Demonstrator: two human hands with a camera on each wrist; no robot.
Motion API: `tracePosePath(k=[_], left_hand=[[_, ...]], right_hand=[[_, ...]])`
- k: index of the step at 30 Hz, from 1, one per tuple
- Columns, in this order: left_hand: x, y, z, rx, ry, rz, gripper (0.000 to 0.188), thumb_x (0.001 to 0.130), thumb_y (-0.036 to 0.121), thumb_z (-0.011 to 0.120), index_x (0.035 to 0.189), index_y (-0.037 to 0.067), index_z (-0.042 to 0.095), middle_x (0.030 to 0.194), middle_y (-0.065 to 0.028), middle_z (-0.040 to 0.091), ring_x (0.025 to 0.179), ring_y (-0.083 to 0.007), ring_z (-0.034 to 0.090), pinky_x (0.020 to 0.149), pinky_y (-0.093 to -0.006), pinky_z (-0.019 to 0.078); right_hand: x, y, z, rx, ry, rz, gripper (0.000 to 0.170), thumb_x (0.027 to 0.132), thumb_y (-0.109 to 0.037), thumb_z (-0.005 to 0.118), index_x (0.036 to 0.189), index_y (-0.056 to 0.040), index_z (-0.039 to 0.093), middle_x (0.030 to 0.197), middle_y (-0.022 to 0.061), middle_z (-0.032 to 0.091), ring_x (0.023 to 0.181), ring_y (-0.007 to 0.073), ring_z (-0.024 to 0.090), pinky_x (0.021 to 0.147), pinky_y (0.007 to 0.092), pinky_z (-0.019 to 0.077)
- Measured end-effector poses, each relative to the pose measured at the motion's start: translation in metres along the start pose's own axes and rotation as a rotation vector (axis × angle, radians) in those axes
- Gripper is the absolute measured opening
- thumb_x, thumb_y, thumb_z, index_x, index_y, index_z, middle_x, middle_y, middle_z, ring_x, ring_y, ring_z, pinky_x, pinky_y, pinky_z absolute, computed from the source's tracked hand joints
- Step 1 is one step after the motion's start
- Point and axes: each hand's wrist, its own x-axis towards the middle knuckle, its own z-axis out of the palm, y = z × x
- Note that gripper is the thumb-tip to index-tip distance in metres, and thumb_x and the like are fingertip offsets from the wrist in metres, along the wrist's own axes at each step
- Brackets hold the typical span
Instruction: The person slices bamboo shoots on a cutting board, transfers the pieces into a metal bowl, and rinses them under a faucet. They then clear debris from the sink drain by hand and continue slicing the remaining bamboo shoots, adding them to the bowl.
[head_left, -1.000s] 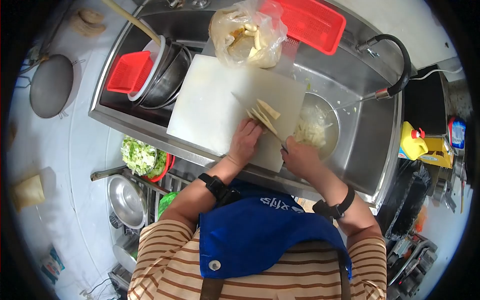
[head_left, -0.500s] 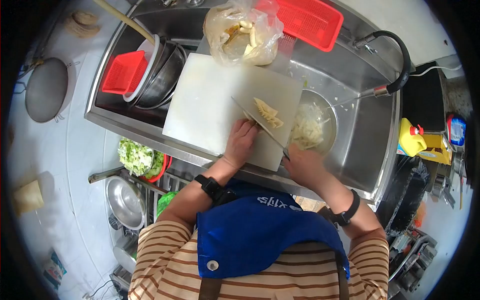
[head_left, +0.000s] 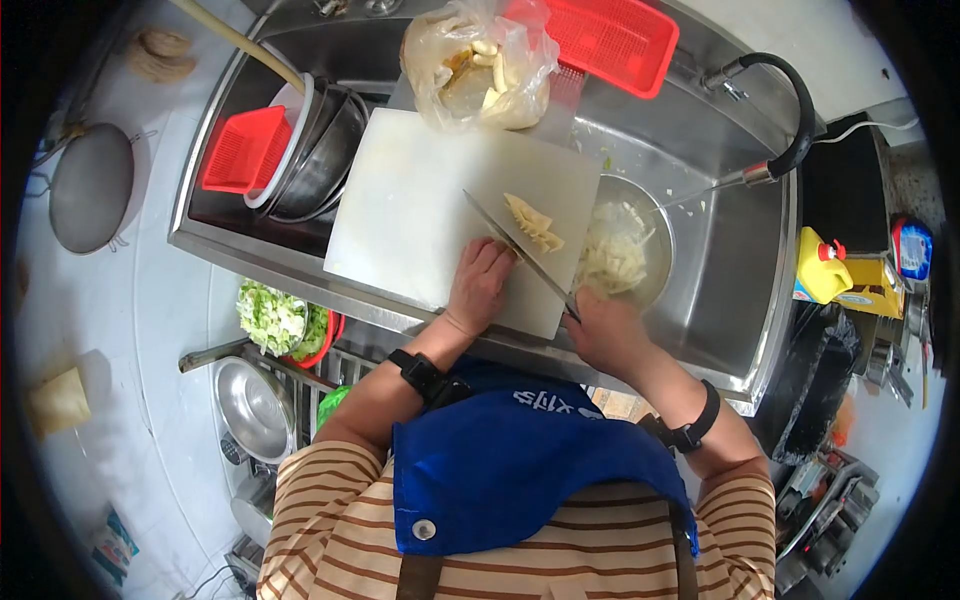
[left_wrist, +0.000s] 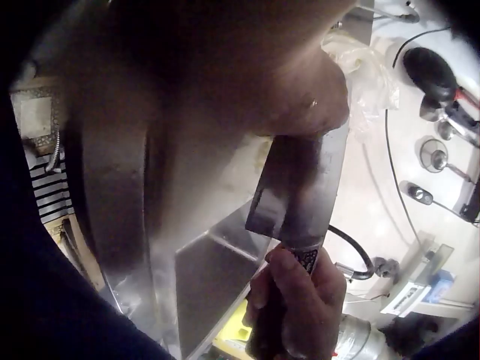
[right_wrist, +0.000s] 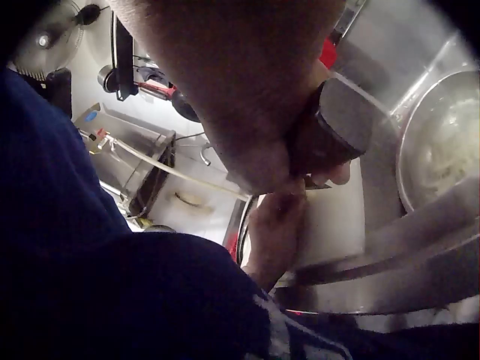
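1 cleaver (left_wrist: 303,184) in the right grip (head_left: 608,332)

I can't read a full word anywhere. White lettering (head_left: 550,403) runs across my blue apron (head_left: 530,465), but it sits turned and creased, and I make out only what seems an X. To my right, the yellow bottle (head_left: 822,272), the blue container (head_left: 912,250) and the yellow box (head_left: 880,298) bear markings too small for me to read.
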Motion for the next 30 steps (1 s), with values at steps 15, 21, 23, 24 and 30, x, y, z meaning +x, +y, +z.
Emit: tracePosePath(k=[15,21,23,24,30], left_hand=[[-0.003,-0.007,-0.028,-0.032,0.110,-0.136,0.020,0.072,-0.002,0.061,0.092,0.001,0.057,0.097,-0.0141,0.057,0.094,-0.0333,0.053,0.083,-0.0405,0.0436],[0.017,-0.023,-0.058,0.104,0.084,-0.140,0.012,0.079,0.001,0.060,0.090,0.002,0.057,0.094,-0.0156,0.057,0.091,-0.0349,0.052,0.080,-0.0418,0.0439],[0.030,-0.026,-0.068,0.092,0.066,-0.131,0.011,0.080,0.001,0.060,0.091,0.001,0.056,0.093,-0.0162,0.056,0.092,-0.0353,0.052,0.081,-0.0420,0.0438],[0.043,-0.029,-0.073,0.109,0.083,-0.091,0.012,0.081,0.002,0.059,0.093,0.000,0.057,0.094,-0.0166,0.057,0.092,-0.0353,0.053,0.080,-0.0411,0.0446],[0.142,-0.065,-0.065,0.044,0.045,-0.126,0.015,0.084,0.004,0.057,0.099,0.001,0.058,0.096,-0.0176,0.060,0.088,-0.0360,0.059,0.078,-0.0399,0.0470]], right_hand=[[0.001,0.003,0.033,0.335,0.018,0.045,0.028,0.082,-0.021,0.055,0.092,0.0034,0.044,0.075,0.0278,0.060,0.074,0.0467,0.058,0.069,0.0524,0.0453],[0.026,-0.005,0.048,0.402,-0.020,0.089,0.028,0.081,-0.019,0.053,0.093,0.0041,0.044,0.082,0.0304,0.059,0.082,0.0481,0.057,0.074,0.0537,0.0442],[0.019,0.006,0.052,0.428,0.064,0.154,0.027,0.081,-0.018,0.052,0.094,0.0043,0.044,0.083,0.0306,0.059,0.082,0.0485,0.057,0.075,0.0538,0.0439],[0.013,0.017,0.054,0.504,0.128,0.201,0.027,0.081,-0.017,0.053,0.094,0.0046,0.045,0.084,0.0309,0.059,0.083,0.0489,0.056,0.075,0.0539,0.0436],[-0.022,0.068,0.059,0.624,0.363,0.393,0.028,0.080,-0.016,0.055,0.095,0.0062,0.046,0.081,0.0323,0.059,0.081,0.0502,0.056,0.072,0.0537,0.0440]])
